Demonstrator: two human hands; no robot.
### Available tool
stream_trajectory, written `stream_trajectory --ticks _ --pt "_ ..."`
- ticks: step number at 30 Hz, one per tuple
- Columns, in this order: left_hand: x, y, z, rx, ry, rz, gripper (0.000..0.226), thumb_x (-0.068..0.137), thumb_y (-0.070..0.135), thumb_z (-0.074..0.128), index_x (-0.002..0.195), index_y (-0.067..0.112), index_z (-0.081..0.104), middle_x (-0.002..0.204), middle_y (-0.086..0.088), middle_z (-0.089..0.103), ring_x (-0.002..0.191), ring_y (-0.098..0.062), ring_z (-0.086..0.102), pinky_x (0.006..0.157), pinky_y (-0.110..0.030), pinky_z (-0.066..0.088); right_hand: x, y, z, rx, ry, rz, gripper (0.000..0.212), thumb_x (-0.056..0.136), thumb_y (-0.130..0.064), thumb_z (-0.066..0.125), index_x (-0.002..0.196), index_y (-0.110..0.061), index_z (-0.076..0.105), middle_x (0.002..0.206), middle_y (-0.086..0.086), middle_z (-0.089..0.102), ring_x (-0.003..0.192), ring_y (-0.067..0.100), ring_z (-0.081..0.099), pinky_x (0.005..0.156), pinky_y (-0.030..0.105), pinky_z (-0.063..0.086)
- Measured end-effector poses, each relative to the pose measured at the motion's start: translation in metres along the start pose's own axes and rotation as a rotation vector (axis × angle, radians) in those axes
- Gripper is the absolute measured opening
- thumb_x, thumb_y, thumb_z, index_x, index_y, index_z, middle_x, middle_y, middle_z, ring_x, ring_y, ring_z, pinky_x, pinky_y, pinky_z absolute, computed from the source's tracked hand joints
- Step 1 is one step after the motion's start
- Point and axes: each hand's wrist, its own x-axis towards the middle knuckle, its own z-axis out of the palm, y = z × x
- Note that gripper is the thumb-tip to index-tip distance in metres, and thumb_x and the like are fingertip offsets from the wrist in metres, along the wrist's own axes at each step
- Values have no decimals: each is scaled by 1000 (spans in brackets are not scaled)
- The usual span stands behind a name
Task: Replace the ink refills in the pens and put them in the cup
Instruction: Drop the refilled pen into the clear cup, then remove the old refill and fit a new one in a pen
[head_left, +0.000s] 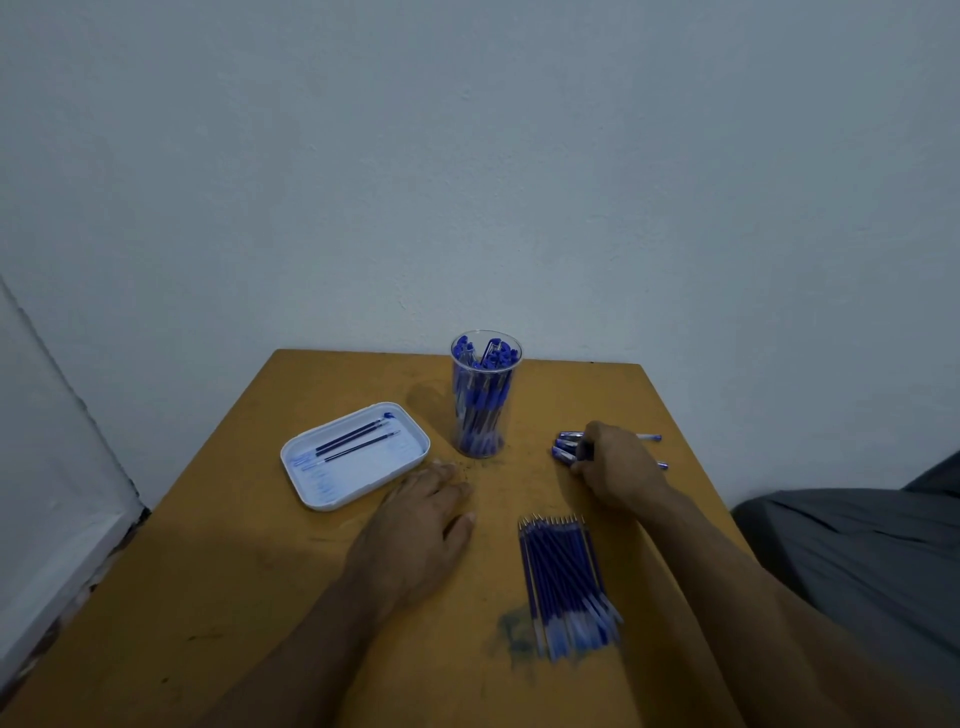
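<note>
A clear plastic cup full of blue-capped pens stands at the back middle of the table. To its right lie a few blue pens, and my right hand rests over them with fingers curled on one. A bundle of blue ink refills lies near the front, tips pointing away from me. My left hand lies flat on the table, palm down, holding nothing. A white tray at the left holds two used refills.
The table is yellow-brown, with an ink stain beside the refill bundle. A pale wall stands behind the table and at the left. A grey cloth-covered surface is at the right edge.
</note>
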Motion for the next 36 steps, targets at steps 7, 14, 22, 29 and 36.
stream_trajectory --ticks 7,14,22,29,36 --pt "-2 -1 0 -63 42 21 48 102 46 44 147 30 47 158 11 36 148 -5 23 117 -22 17 2 -31 -22 -110 -135 -16 23 97 -20 61 118 -13 69 117 9 69 102 23 65 82 32 52" --pt "-5 2 -11 -472 218 -104 21 99 37 59 112 29 73 103 17 72 96 5 64 85 -21 53 -41 -84 -36 693 -242 114 19 88 -15 68 72 -8 60 59 5 50 47 15 40 43 25 30" --pt "-15 16 -39 -1032 -127 -311 34 103 37 48 98 11 70 68 -14 69 56 -28 63 51 -32 51 -71 -99 14 1287 -506 172 32 91 0 69 116 16 57 85 25 68 59 22 66 49 29 59" --pt "-14 6 -42 -790 -155 -239 19 98 37 60 93 26 74 76 -7 73 47 -12 53 48 -19 42 -70 -84 25 1362 -475 78 24 91 -6 70 108 10 64 84 19 71 65 19 66 48 27 56" --pt "-22 -3 -31 -653 -98 -90 30 99 44 51 78 27 65 68 0 64 55 -6 52 56 -29 43 -70 -80 31 1342 -402 10 21 86 0 74 105 9 69 79 21 65 61 18 63 47 28 56"
